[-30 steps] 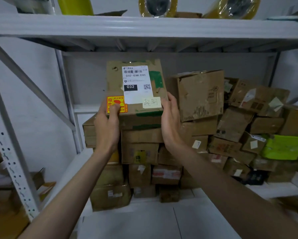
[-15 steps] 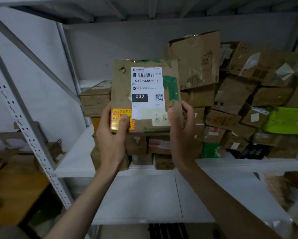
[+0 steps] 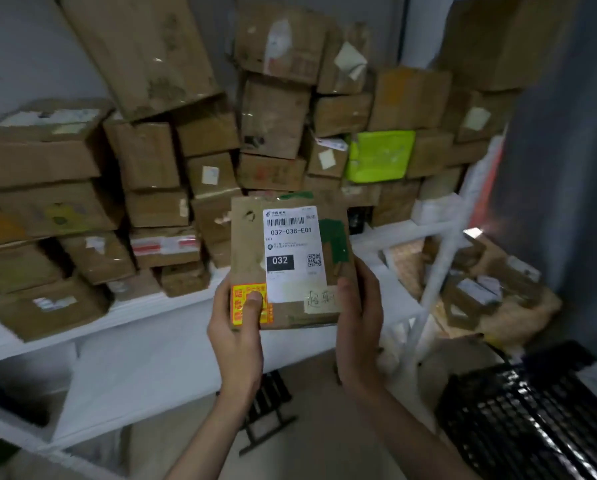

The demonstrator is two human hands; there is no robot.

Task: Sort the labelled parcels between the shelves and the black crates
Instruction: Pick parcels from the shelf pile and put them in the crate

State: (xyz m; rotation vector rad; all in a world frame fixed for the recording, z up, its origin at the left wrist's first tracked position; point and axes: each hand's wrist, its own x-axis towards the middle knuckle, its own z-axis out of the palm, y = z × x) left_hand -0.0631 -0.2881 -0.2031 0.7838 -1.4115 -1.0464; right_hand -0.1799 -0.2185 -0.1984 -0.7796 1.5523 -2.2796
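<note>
Head view: both hands, left hand (image 3: 236, 336) and right hand (image 3: 357, 327), grasp parcel (image 3: 290, 261) 032; shelf (image 3: 172, 303) packed, crate (image 3: 532, 420) at near right awaits.

You hold a flat brown cardboard parcel (image 3: 290, 261) upright at centre, face toward you. Its white label (image 3: 294, 252) reads 032-038-E01 and 032; a yellow-red sticker (image 3: 250, 303) sits at its 7 o'clock corner. Stacked parcels (image 3: 158, 174) crowd the white shelf (image 3: 144, 306) from 9 to 1 o'clock. A black crate (image 3: 532, 417) lies at 4 o'clock.
</note>
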